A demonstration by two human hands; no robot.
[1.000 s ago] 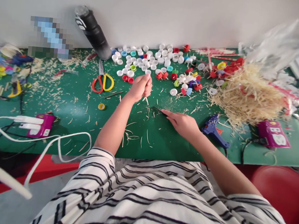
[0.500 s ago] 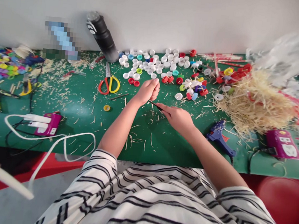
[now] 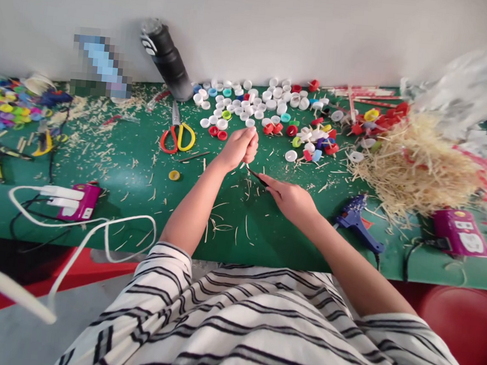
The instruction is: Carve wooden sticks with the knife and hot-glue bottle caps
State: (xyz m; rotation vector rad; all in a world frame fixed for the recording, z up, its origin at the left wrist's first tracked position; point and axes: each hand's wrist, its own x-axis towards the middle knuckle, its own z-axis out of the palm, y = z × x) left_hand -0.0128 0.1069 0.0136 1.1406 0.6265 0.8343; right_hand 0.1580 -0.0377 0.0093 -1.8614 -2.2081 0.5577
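Note:
My left hand (image 3: 238, 148) is closed in a fist above the green table. A short, pale tip, like that of a thin wooden stick (image 3: 243, 165), pokes out beneath it; the fist hides the rest. In my right hand (image 3: 293, 200) is a slim dark knife (image 3: 257, 176), the forefinger stretched along it and its tip pointing at the underside of the left fist. Pale wood shavings (image 3: 221, 226) lie scattered below the hands. Just beyond the left fist are many bottle caps (image 3: 271, 104), mostly white.
Scissors (image 3: 178, 137) with red and yellow handles and a yellow cap (image 3: 174, 175) lie left of my forearm. A blue glue gun (image 3: 357, 222) and a heap of straw-like shavings (image 3: 423, 170) are on the right. A dark bottle (image 3: 166, 62) stands by the wall; white cables (image 3: 114, 220) loop at left.
My right hand has drawn slightly right and down with the knife, leaving more of it visible. A pale tip now shows under my left fist, which has barely moved.

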